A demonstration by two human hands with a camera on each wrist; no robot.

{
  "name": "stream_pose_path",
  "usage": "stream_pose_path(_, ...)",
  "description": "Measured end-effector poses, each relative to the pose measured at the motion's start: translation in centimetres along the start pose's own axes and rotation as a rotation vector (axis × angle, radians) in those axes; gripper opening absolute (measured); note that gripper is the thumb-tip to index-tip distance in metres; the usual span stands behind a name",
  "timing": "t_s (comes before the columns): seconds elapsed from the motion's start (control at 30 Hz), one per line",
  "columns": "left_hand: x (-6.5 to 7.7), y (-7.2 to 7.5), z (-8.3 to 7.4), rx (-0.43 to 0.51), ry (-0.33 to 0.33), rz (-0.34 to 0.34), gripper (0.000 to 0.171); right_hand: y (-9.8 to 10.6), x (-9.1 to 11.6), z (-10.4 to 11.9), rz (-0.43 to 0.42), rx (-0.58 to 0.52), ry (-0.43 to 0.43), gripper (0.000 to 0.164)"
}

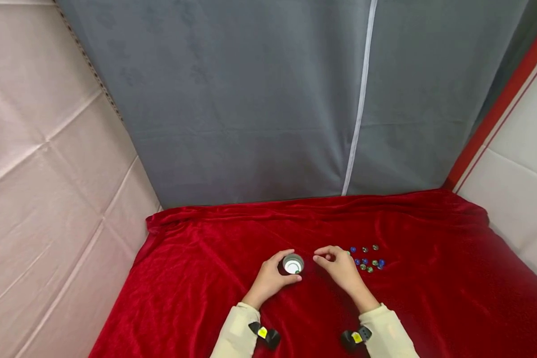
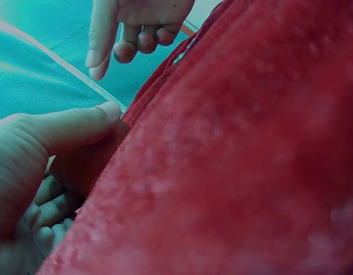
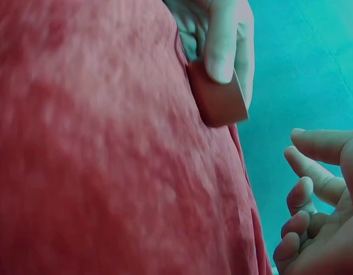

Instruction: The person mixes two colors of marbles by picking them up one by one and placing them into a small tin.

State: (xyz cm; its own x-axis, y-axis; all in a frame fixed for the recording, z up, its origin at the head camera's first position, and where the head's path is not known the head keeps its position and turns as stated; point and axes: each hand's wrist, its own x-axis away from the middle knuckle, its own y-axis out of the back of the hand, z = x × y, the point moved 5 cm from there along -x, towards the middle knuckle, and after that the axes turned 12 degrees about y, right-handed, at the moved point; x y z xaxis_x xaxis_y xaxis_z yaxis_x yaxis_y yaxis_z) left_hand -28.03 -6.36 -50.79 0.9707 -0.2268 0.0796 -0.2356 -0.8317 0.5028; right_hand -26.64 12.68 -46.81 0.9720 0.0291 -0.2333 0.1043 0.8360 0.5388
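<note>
Cup (image 1: 292, 266), small, round — on red cloth (image 1: 197, 298), clasped by the left hand (image 1: 268, 280); one green marble (image 1: 297, 272) inside. Right hand (image 1: 341, 269) — empty, thumb and forefinger parted, between cup and loose blue and green marbles (image 1: 375, 263).

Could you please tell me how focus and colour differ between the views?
Head view: cup and marbles small but fairly distinct, backdrop grey; left wrist view: near red cloth heavily blurred, backdrop rendered teal; right wrist view: a similar teal cast, cloth soft, cup edge clearer.
</note>
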Motion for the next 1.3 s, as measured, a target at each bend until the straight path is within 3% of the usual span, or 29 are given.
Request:
stream_pose_path(0.3,-0.1,0.1,-0.1,0.003,0.003,-0.008,0.066,2.1,0.2,-1.5,-0.018,-0.006,-0.039,0.016)
stream_pose_path(0.8,-0.2,0.0,-0.1,0.005,0.006,-0.009,0.067,5.6,0.6,-3.0,-0.010,-0.092,-0.135,0.039)
stream_pose_path(1.3,-0.2,-0.2,0.1,-0.013,0.001,-0.013,0.067,8.7,1.1,-5.0,-0.135,-0.104,-0.190,0.044)
